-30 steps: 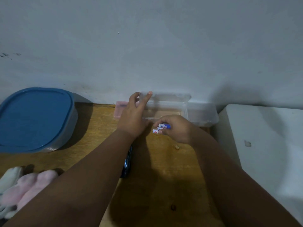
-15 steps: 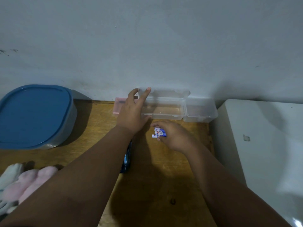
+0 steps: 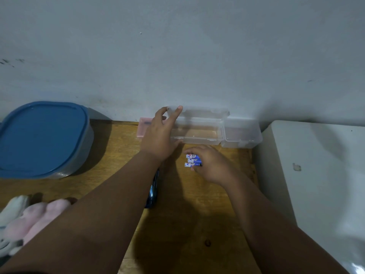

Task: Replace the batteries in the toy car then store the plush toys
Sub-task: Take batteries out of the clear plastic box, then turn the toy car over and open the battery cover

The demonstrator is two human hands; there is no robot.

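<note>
Head cam, only view we get: left hand [image 3: 160,135] holds the raised lid of the clear plastic case [image 3: 197,127] at upper centre against the wall, thumb and forefinger pinching its edge. Right hand [image 3: 209,165] has come back out of the case and dropped toward the wooden table [image 3: 197,214], fingers curled round a small bunch of blue-and-white batteries [image 3: 192,160] just below the case. So fresh cells look fetched; probably the car is next. Toy car [image 3: 153,190] peeks out dark and glossy under the left forearm. Pink plush toys [image 3: 29,220] sit lower left, blue-lidded tub [image 3: 41,137] at left, both untouched.
</note>
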